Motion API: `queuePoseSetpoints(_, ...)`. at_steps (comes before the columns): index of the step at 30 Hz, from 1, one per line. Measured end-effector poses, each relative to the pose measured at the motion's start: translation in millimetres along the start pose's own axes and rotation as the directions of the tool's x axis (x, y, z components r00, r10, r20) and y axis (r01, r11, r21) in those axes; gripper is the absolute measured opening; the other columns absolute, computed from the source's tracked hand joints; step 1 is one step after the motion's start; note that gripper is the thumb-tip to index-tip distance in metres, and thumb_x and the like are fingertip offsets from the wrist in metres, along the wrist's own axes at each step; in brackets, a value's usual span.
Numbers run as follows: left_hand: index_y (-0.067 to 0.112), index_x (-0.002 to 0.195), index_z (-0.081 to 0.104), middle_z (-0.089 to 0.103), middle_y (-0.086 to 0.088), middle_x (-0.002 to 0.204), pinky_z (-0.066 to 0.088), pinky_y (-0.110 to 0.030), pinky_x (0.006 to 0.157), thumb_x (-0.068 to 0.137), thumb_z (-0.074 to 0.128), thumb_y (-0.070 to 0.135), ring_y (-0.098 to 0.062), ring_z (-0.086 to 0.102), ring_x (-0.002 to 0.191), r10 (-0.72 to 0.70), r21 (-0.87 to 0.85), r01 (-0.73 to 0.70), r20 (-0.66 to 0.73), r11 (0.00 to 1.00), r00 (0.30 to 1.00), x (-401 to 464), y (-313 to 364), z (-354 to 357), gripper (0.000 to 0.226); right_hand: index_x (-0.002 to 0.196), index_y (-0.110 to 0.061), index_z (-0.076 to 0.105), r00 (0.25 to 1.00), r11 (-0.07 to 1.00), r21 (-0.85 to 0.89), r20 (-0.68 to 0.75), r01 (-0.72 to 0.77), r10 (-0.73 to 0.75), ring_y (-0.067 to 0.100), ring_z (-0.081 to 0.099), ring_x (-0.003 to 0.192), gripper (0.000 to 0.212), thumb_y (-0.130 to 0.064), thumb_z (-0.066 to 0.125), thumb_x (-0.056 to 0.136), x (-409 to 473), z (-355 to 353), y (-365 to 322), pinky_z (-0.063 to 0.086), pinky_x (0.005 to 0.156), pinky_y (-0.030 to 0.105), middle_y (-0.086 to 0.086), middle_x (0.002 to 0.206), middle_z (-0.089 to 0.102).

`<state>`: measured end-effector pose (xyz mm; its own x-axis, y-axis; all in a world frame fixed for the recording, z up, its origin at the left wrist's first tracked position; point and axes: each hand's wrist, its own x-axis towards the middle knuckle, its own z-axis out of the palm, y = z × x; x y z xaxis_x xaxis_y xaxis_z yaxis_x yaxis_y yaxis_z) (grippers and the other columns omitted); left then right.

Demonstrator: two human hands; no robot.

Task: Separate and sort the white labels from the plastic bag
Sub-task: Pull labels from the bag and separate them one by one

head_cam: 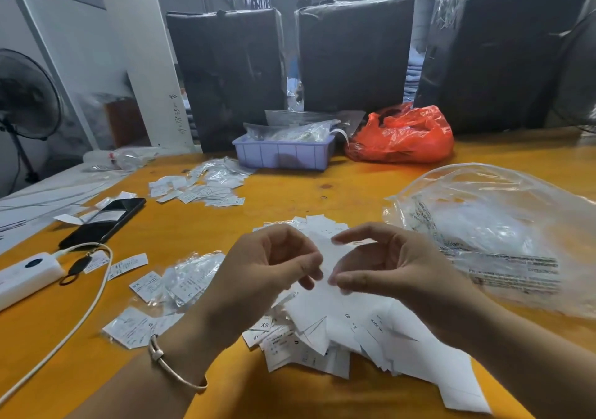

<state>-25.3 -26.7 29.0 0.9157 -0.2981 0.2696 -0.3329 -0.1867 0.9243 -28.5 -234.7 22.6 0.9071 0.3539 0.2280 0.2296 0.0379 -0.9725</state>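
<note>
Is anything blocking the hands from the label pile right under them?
No. Both hands, left hand and right hand, hover directly above the label pile, pinching one white label; nothing visible lies between.

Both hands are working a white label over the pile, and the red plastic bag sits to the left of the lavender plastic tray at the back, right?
Not quite: the head view shows the red plastic bag to the right of the lavender plastic tray. The rest holds.

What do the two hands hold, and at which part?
Both hands, left hand and right hand, pinch one white label between fingertips, each at one side edge.
</note>
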Motion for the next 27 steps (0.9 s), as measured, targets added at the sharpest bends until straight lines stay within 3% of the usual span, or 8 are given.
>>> queuePoseSetpoints(3,0.003,0.087,0.066,0.075,-0.008,0.080,0.051,-0.019,0.064,0.086,0.072,0.012,-0.016,0.070,0.073,-0.066,-0.016,0.066,-0.004,0.998,0.998,1,0,-5,0.011,0.102,-0.007,0.066,0.999,1.000,-0.021,-0.035,-0.011,0.011,0.024,0.069,0.070,0.036,-0.004,0.079,0.069,0,-2,-2,0.052,0.065,0.020,0.018,0.080,0.073)
queuePoseSetpoints(6,0.005,0.085,0.065,0.076,-0.008,0.086,0.054,-0.022,0.070,0.079,0.071,0.015,-0.017,0.072,0.081,-0.151,0.046,0.146,0.123,0.988,0.981,1,-1,-6,0.014,0.098,-0.007,0.067,0.987,0.995,-0.080,-0.141,0.063,-0.073,0.021,0.068,0.067,0.027,-0.001,0.076,0.073,0,-3,-3,0.052,0.063,0.019,0.013,0.077,0.074)
queuePoseSetpoints(10,0.013,0.104,0.064,0.077,-0.008,0.088,0.056,-0.023,0.068,0.077,0.083,0.026,-0.020,0.074,0.081,-0.203,0.048,0.198,0.186,0.979,0.961,0,1,-1,0.035,0.092,-0.008,0.066,0.983,0.921,-0.352,-0.015,0.165,-0.182,0.016,0.070,0.068,0.020,0.004,0.073,0.078,-2,4,-3,0.056,0.067,0.027,0.004,0.076,0.074)
queuePoseSetpoints(14,0.013,0.089,0.075,0.076,-0.010,0.079,0.052,-0.021,0.060,0.086,0.072,0.020,-0.021,0.073,0.070,-0.146,0.071,0.136,0.161,0.988,0.976,-1,3,-3,0.008,0.089,-0.017,0.067,0.966,0.836,-0.512,-0.040,0.198,-0.254,0.011,0.067,0.066,0.015,-0.010,0.077,0.079,1,-4,-5,0.054,0.063,0.030,-0.003,0.074,0.073)
queuePoseSetpoints(18,0.008,0.087,0.075,0.077,-0.010,0.080,0.053,-0.022,0.061,0.087,0.071,0.013,-0.021,0.074,0.072,-0.174,0.024,0.173,0.012,0.985,0.985,0,-2,-10,0.006,0.073,-0.029,0.067,0.987,0.581,-0.810,-0.018,0.079,-0.160,0.007,0.060,0.065,0.014,-0.037,0.078,0.073,1,-25,-8,0.046,0.055,0.024,-0.010,0.067,0.065)
queuePoseSetpoints(22,0.013,0.080,0.078,0.076,-0.008,0.080,0.052,-0.018,0.062,0.068,0.079,0.032,-0.016,0.072,0.073,-0.172,0.032,0.174,-0.063,0.984,0.983,1,-3,-8,0.023,0.075,-0.030,0.061,0.999,0.328,-0.944,0.008,0.024,-0.049,0.001,0.050,0.072,0.049,-0.077,0.053,0.065,0,-8,-2,0.041,0.060,0.022,-0.013,0.076,0.057)
queuePoseSetpoints(24,0.015,0.078,0.079,0.075,-0.010,0.077,0.050,-0.015,0.061,0.062,0.079,0.037,-0.013,0.068,0.070,-0.159,0.033,0.163,-0.099,0.986,0.982,2,-4,-7,0.027,0.081,-0.025,0.060,1.000,0.165,-0.986,0.011,0.015,-0.028,0.009,0.051,0.079,0.059,-0.081,0.047,0.068,2,5,3,0.044,0.070,0.029,-0.011,0.082,0.057)
queuePoseSetpoints(27,0.017,0.077,0.078,0.074,-0.010,0.075,0.050,-0.016,0.060,0.060,0.079,0.040,-0.011,0.067,0.068,-0.153,0.027,0.157,-0.113,0.987,0.982,3,-5,-7,0.028,0.083,-0.021,0.061,0.999,0.128,-0.991,-0.046,-0.042,-0.024,0.016,0.053,0.082,0.056,-0.075,0.048,0.077,4,16,5,0.046,0.075,0.032,-0.005,0.086,0.059)
